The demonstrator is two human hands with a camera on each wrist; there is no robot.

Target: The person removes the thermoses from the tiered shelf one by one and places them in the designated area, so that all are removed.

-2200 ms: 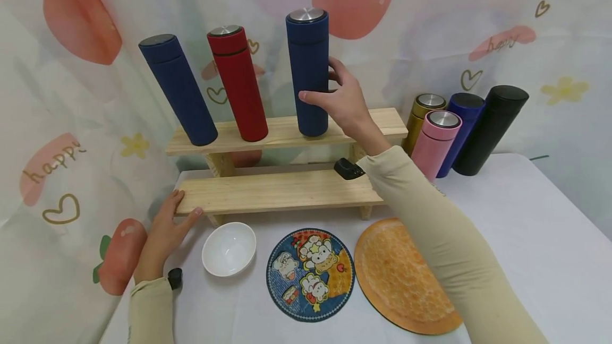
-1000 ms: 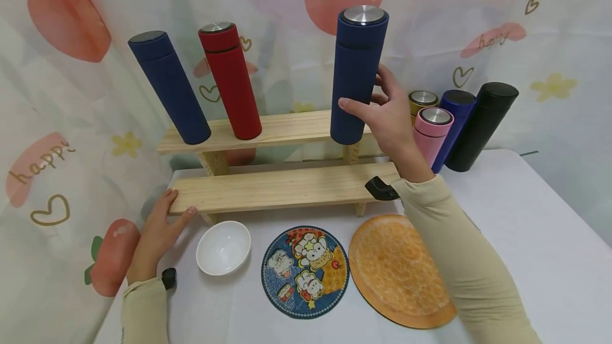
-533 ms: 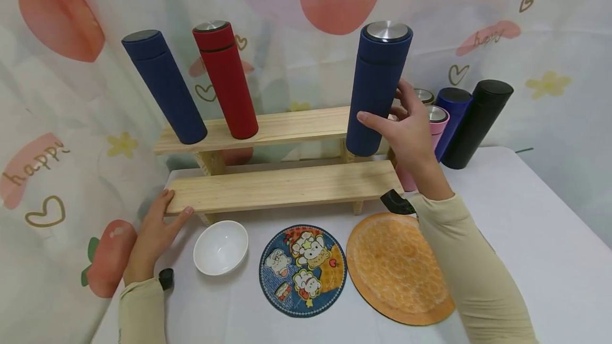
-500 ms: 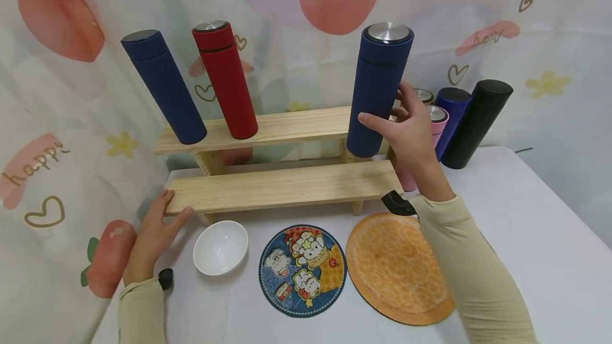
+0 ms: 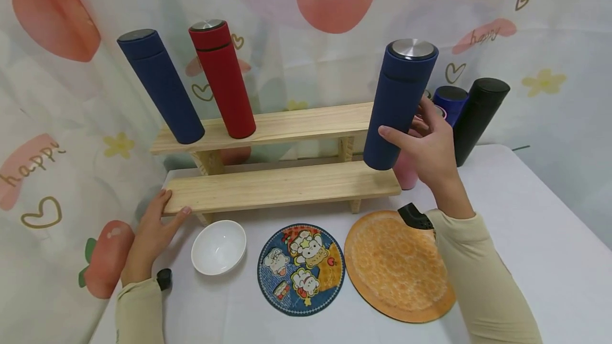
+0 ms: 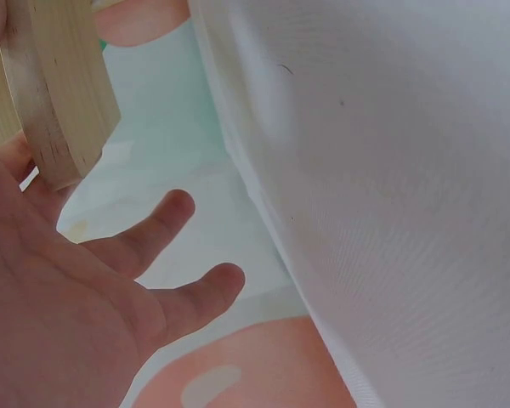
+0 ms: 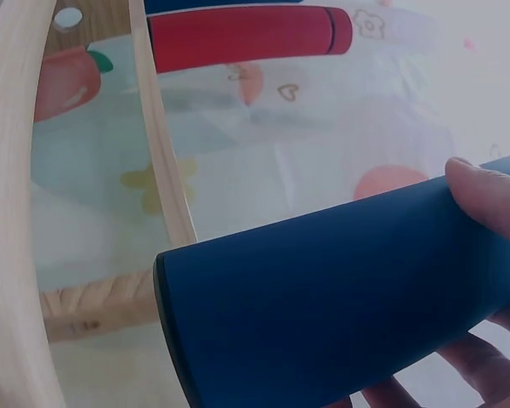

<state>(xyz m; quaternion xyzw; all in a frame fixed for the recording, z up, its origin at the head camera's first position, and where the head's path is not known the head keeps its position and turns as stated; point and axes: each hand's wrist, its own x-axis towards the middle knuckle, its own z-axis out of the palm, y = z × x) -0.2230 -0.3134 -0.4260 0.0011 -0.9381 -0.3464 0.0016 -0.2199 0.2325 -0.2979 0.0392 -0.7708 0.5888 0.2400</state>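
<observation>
My right hand (image 5: 430, 145) grips a dark blue flask (image 5: 399, 105) with a steel cap, held upright in the air off the right end of the two-step wooden shelf (image 5: 282, 187). In the right wrist view the blue flask (image 7: 340, 297) fills the lower frame with my fingertips (image 7: 489, 189) curled round it. My left hand (image 5: 153, 227) rests with straight fingers on the left end of the lower step; in the left wrist view the fingers (image 6: 166, 225) spread beside the wooden board (image 6: 55, 93). A second blue flask (image 5: 160, 86) and a red flask (image 5: 222, 78) stand on the upper step.
A pink flask (image 5: 406, 169), a blue flask (image 5: 449, 102) and a black flask (image 5: 478, 118) stand on the white table behind my right hand. A white bowl (image 5: 218, 247), a cartoon plate (image 5: 301, 268) and an orange plate (image 5: 397, 269) lie in front of the shelf. A printed curtain hangs behind.
My right hand lifted the steel-capped blue flask off the upper step and carried it right and down, past the shelf's right end. The left hand stayed put.
</observation>
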